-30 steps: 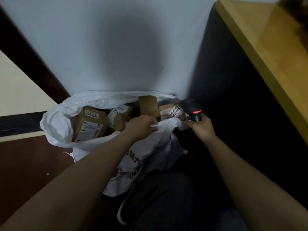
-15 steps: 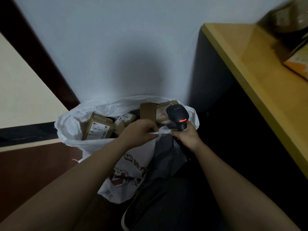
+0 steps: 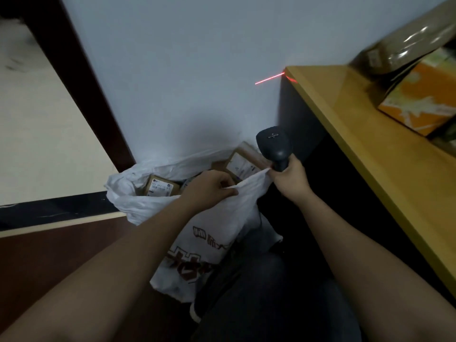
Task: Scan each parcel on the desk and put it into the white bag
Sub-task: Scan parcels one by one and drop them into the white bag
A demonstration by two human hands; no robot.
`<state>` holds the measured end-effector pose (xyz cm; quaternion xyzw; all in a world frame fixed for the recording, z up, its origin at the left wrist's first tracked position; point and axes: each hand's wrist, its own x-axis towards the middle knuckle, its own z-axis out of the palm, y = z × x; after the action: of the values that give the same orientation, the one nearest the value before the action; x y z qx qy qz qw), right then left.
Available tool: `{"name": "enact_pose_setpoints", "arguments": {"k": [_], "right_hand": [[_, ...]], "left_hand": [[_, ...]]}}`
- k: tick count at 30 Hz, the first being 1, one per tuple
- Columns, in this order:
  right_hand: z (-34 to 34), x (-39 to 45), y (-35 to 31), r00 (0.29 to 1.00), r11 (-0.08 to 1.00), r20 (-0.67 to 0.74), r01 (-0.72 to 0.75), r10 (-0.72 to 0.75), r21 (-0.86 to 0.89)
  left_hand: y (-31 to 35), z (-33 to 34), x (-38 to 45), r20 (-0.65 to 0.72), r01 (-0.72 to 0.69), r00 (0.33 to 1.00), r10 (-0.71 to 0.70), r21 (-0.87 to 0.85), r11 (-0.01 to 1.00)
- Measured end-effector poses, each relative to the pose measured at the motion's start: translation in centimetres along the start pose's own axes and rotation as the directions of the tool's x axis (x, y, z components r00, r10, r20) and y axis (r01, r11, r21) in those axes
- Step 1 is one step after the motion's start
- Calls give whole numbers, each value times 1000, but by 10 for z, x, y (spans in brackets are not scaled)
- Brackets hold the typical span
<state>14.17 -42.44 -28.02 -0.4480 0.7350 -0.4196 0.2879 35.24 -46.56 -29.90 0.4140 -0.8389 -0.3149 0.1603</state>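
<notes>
The white bag (image 3: 197, 248) stands on the floor against the wall, open at the top, with several brown parcels inside, one labelled box (image 3: 161, 189) at the left and another (image 3: 243, 162) at the back right. My left hand (image 3: 209, 191) pinches the bag's near rim. My right hand (image 3: 290, 178) grips the black barcode scanner (image 3: 274, 148) and also holds a corner of the bag's rim. The scanner's red line (image 3: 270, 78) falls on the wall and the desk's corner. An orange parcel (image 3: 419, 102) and a brown taped parcel (image 3: 404, 49) lie on the desk.
The yellow wooden desk (image 3: 370, 149) runs along the right, its dark side panel beside the bag. A dark door frame (image 3: 81, 77) slants at the left. My dark trouser leg (image 3: 266, 304) and shoe are below the bag.
The view has tilted up, showing more of the desk and its parcels. My right hand has lifted the scanner, and its red line now shows on the wall. Both hands still hold the bag's rim.
</notes>
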Motion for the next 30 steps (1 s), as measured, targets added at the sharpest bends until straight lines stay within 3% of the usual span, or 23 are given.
{"name": "enact_pose_setpoints", "arguments": {"k": [4, 11, 15, 16, 17, 19, 23, 30], "right_hand": [[-26, -11, -8, 998, 998, -61, 18, -21, -54], [-40, -26, 20, 998, 988, 38, -36, 42, -153], [-28, -25, 47, 995, 986, 30, -94, 99, -140], [-25, -23, 53, 994, 985, 28, -105, 110, -140], [-23, -21, 60, 993, 984, 27, -112, 117, -142], [-19, -13, 70, 994, 981, 28, -104, 110, -165], [-12, 2, 89, 996, 978, -15, -88, 87, -187], [-1, 29, 125, 982, 972, -70, -184, 175, -144]], "left_hand": [[19, -2, 4, 3, -61, 998, 61, -10, 998], [16, 19, 9, 252, 12, 968, 4, -64, 998], [9, 34, 12, 564, 205, 822, -84, -154, 967], [7, 36, 17, 590, 269, 797, -133, -149, 952], [4, 35, 24, 575, 327, 797, -186, -151, 933], [-9, 37, 46, 416, 366, 869, -267, -179, 913], [-40, 45, 98, 119, 280, 954, -276, -17, 960], [-94, 91, 168, -11, 189, 982, -191, 219, 957]]}}
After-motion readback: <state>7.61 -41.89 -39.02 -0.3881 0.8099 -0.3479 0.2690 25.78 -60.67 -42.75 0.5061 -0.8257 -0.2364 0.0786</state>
